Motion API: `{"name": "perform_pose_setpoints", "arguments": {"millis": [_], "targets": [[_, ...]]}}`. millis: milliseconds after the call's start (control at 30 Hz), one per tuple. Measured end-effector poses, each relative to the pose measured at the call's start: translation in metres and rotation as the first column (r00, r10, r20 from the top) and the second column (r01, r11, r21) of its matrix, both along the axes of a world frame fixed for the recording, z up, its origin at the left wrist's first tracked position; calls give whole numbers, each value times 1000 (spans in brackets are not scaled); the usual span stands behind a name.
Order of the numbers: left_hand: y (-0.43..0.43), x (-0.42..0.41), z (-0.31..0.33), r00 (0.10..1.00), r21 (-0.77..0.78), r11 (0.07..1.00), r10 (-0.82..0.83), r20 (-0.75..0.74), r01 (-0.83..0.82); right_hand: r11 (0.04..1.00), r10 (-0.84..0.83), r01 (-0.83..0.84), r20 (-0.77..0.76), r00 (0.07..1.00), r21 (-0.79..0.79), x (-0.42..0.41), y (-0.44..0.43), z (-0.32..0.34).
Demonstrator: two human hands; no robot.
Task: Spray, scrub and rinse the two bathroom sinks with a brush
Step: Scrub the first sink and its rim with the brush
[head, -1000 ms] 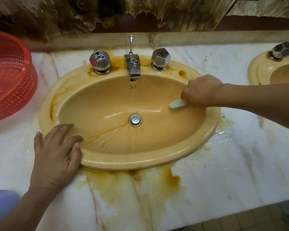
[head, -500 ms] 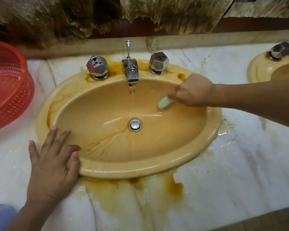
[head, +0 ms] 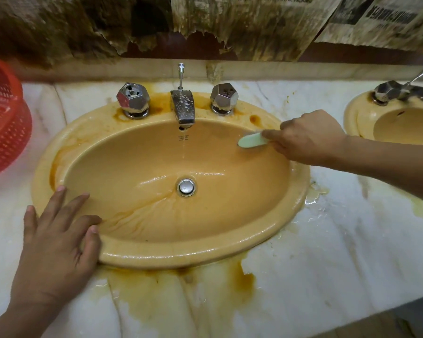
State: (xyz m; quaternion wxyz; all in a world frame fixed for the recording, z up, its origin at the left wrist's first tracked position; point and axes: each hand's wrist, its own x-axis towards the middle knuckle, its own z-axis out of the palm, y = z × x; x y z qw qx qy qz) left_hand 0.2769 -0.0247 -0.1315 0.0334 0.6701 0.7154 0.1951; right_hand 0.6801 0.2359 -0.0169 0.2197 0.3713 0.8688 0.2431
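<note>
- Pale green plastic is all that shows of the brush [head: 252, 140]. A rounded end pokes out of your right hand [head: 310, 137] against the far right slope of the yellow sink [head: 205, 254], just under the rim, and the bristles are hidden.
- Your right fingers [head: 270, 135] are curled round the brush, with one lying along its back.
- It looks light and stiff, and probably slick from the wet. A hold close to the working end, as here, should give you pressure without twisting.
- Your left hand [head: 56, 240] lies flat on the near left rim, fingers [head: 66, 206] spread and thumb over the inner edge, holding nothing.
- The bowl is hard glazed ware set into the marble counter [head: 327, 252], so it won't shift. The rim shines with water, so your bracing palm may slide if you lean on it.
- A thin stream falls from the spout [head: 183, 106] toward the drain (handy for rinsing later).
- The second sink [head: 352, 118] sits at the right edge, well apart from the brush.
</note>
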Motion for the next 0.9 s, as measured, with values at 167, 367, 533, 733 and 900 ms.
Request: {"name": "perform_pose_setpoints", "arguments": {"millis": [167, 367, 533, 733, 900], "targets": [[-1, 1, 2, 1000, -23, 1000, 14, -12, -15, 991, 123, -112, 156, 980, -80, -20, 0, 6], [-3, 3, 5, 1000, -37, 999, 26, 18, -25, 951, 307, -309, 256, 917, -36, -52, 24, -18], [-4, 2, 7, 999, -52, 998, 29, 31, -27, 951, 309, -308, 180, 934, -34, -87, 18, -25], [-5, 3, 7, 999, -52, 998, 32, 44, -30, 915, 400, -382, 166, 901, -134, -91, 28, -58], [-5, 3, 8, 998, -54, 998, 33, 45, -30, 966, 253, -258, -146, 956, -14, -85, 21, -69]]}}
